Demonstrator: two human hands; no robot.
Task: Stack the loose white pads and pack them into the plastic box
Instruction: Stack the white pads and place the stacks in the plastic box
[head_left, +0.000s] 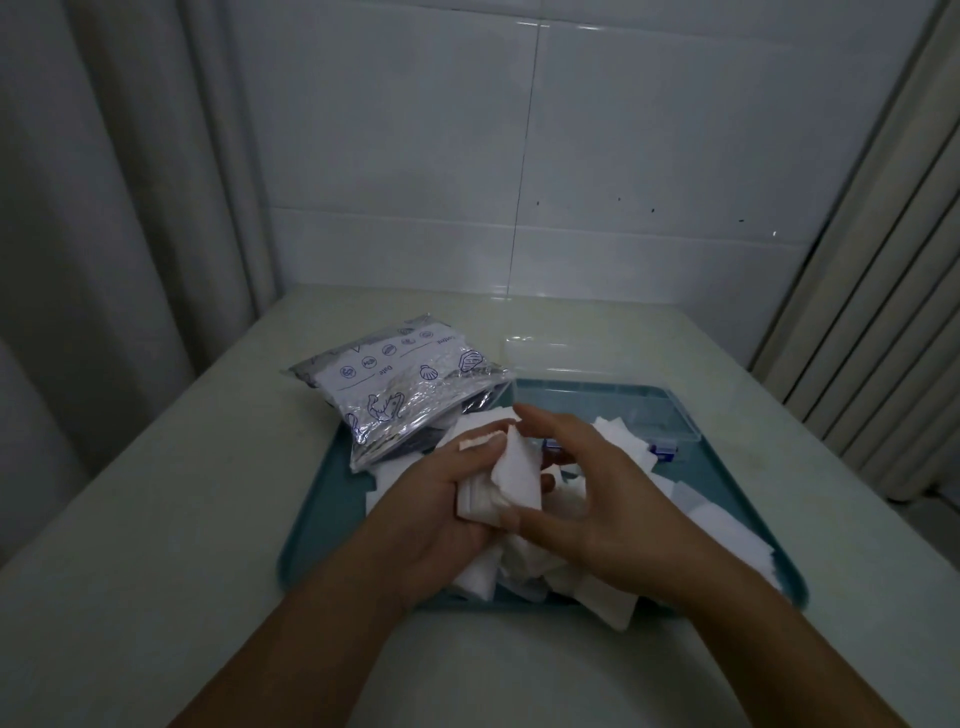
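My left hand grips a small stack of white pads, thumb curled over the top edge, held just above the teal tray. My right hand sits right beside the stack, fingers curled, thumb and fingertips touching its side; can't tell if it's pinching a pad. Loose white pads lie scattered across the tray under and around both hands. Clear plastic box sits open at the tray's far right, lid tipped back onto the desk. Printed zip bag rests on the tray's far-left corner, overhanging the desk.
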